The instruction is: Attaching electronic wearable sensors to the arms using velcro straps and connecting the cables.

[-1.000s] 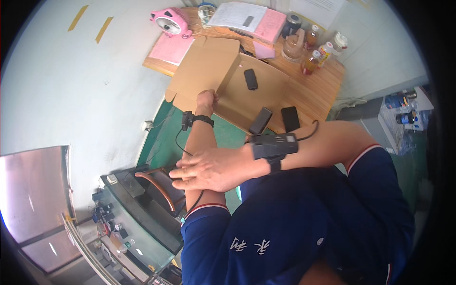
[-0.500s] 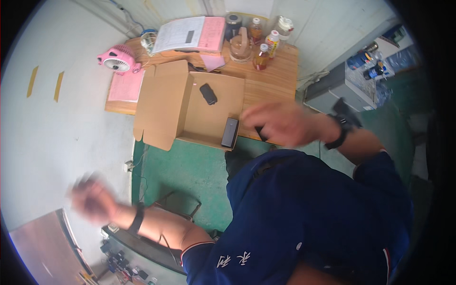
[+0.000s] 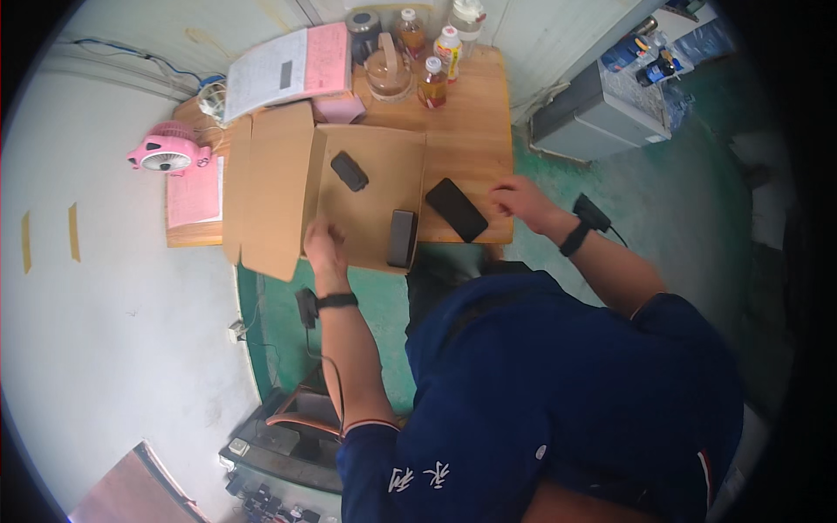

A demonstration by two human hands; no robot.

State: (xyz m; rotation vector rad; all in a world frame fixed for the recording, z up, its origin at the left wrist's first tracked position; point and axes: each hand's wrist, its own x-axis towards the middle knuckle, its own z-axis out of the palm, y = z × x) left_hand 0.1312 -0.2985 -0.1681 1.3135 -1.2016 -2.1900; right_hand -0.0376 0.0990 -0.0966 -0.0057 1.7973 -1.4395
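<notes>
A cardboard box (image 3: 370, 190) lies with its lid (image 3: 277, 187) folded back to the left. Inside are a small black device (image 3: 350, 172), towards the back, and a dark grey rectangular block (image 3: 401, 238) by the right front corner. A black smartphone (image 3: 456, 210) rests flat on the table, just right of the box. My right hand (image 3: 520, 202) hovers beside the phone's right side, fingers loosely bent and apart, holding nothing. At the box's left front corner is my left hand (image 3: 326, 251), its fingers loosely parted with nothing visible in them; whether it touches the cardboard I cannot tell.
Drink bottles (image 3: 432, 84), a glass teapot (image 3: 389, 71) and a dark flask (image 3: 364, 37) stand along the wooden table's (image 3: 478, 113) back. Papers (image 3: 268, 71) and a pink fan (image 3: 169, 148) occupy its left side. A grey cabinet (image 3: 567, 122) stands further right.
The phone, mostly hidden in my right hand before, now lies on the table, released. My left hand has swung from the far left to the box's front corner. The view has shifted.
</notes>
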